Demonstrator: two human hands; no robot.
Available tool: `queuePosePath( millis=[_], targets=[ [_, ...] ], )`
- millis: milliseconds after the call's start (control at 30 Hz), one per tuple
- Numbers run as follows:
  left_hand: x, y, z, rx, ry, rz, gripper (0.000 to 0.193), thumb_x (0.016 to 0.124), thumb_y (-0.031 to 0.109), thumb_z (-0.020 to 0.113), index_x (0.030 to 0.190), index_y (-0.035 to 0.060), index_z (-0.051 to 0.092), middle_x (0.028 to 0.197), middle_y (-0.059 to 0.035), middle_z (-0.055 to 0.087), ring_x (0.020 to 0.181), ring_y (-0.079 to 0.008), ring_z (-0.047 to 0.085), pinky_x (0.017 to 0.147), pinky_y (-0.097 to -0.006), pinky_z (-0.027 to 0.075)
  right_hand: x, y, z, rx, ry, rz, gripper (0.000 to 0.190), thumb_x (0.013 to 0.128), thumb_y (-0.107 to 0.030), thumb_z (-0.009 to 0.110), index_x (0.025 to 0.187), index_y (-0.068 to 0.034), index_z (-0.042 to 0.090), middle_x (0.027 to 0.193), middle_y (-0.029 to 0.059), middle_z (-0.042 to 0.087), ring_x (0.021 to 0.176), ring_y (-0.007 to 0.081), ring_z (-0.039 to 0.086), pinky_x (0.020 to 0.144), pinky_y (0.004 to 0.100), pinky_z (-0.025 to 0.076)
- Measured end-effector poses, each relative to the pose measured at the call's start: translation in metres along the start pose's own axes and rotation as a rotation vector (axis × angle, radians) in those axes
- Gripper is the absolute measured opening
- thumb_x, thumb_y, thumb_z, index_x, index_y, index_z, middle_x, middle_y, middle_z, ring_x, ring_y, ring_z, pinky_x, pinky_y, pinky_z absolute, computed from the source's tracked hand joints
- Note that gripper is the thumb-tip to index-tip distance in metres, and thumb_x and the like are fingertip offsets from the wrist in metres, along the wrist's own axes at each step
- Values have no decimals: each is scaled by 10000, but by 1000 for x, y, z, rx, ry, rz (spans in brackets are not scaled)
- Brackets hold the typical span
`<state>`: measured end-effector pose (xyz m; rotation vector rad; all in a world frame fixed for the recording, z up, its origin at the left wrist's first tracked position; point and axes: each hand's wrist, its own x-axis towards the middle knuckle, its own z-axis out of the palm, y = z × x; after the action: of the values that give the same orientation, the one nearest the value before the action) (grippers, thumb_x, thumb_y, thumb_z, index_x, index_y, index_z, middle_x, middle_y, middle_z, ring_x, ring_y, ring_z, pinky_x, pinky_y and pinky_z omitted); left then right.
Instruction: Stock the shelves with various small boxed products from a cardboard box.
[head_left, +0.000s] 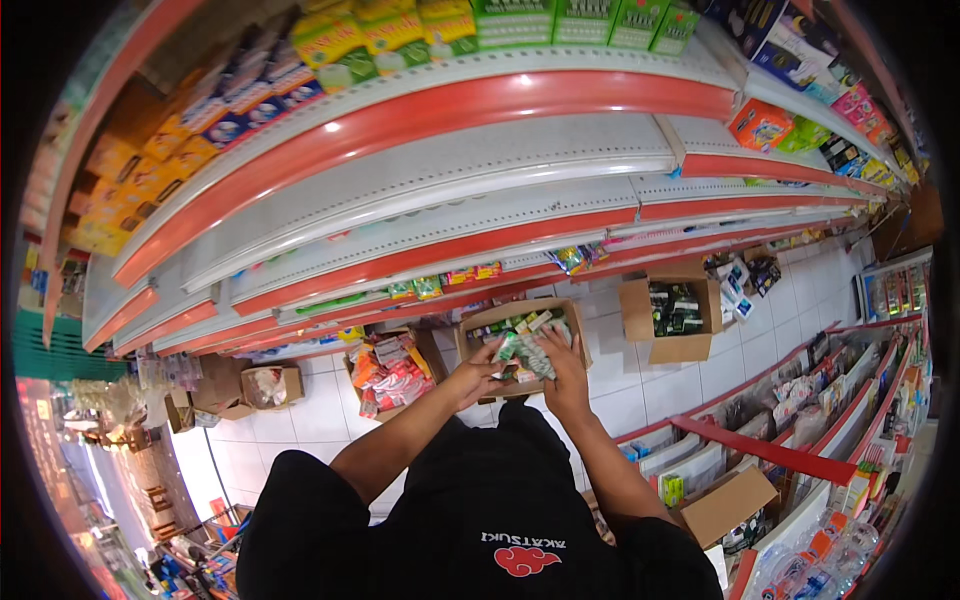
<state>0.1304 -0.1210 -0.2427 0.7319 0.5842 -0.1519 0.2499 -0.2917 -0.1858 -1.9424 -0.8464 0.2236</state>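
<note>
Before me on the floor sits an open cardboard box (581, 319) with green, white and yellow small packs (536, 321) inside. My right hand (564, 367) lies over a bundle of grey-green packets (534, 355) above the box, its fingers spread across the bundle's right side. At the bundle's left, the fingertips of my left hand (474, 376) grip a green-and-white packet (508, 345). Some of the box's contents are hidden under the hands and the bundle.
A box of red and orange packets (394, 375) stands left; another box with dark packs (675, 309) stands right. Red-edged shelves (450, 150) rise ahead, with yellow and green cartons (517, 22) on top. A lower rack (765, 450) runs at right behind me.
</note>
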Motion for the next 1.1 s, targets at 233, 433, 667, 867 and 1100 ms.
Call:
queuePosePath(
  millis=[233, 433, 667, 867, 1100],
  targets=[
    [-72, 97, 56, -431, -178, 54, 849, 960, 759, 245, 1550, 153, 318, 1382, -109, 560, 1280, -277, 552, 1102, -491, 414, 16, -71, 10, -53, -258, -529, 643, 700, 108, 557, 1306, -101, 618, 1353, 147, 613, 1400, 395, 444, 1206, 609, 167],
    [-85, 111, 28, 1, 102, 302, 427, 1026, 430, 544, 1342, 145, 499, 1291, -65, 628, 1136, -191, 623, 913, -364, 509, 6, -122, -10, 305, -135, -290, 354, 839, 9, 575, 1188, 20, 638, 1209, 205, 678, 1195, 320, 645, 1042, 402, 469],
    [-124, 127, 71, -160, -128, 324, 561, 1054, 515, 407, 1456, 126, 443, 1424, -87, 543, 1316, -227, 517, 1132, -481, 371, 62, -169, 20, 440, 119, -597, 374, 906, 25, 540, 1278, 23, 501, 1477, 284, 475, 1433, 413, 403, 1202, 522, 207],
    [-150, 174, 72, -160, 22, 426, 603, 1060, 518, 384, 1473, 80, 416, 1471, -92, 526, 1281, -219, 532, 1099, -396, 411, 49, -178, 27, 356, -242, -759, 419, 827, 75, 523, 1241, 7, 520, 1449, 279, 502, 1435, 401, 401, 1214, 571, 171],
    [-183, 198, 67, -111, -70, 566, 487, 1064, 501, 369, 1368, 125, 425, 1554, -175, 421, 1410, -282, 418, 1134, -436, 368, 51, -191, 14, 238, -252, -661, 498, 786, 47, 641, 1269, 36, 522, 1251, 259, 624, 1198, 400, 617, 997, 445, 501]
  ],
)
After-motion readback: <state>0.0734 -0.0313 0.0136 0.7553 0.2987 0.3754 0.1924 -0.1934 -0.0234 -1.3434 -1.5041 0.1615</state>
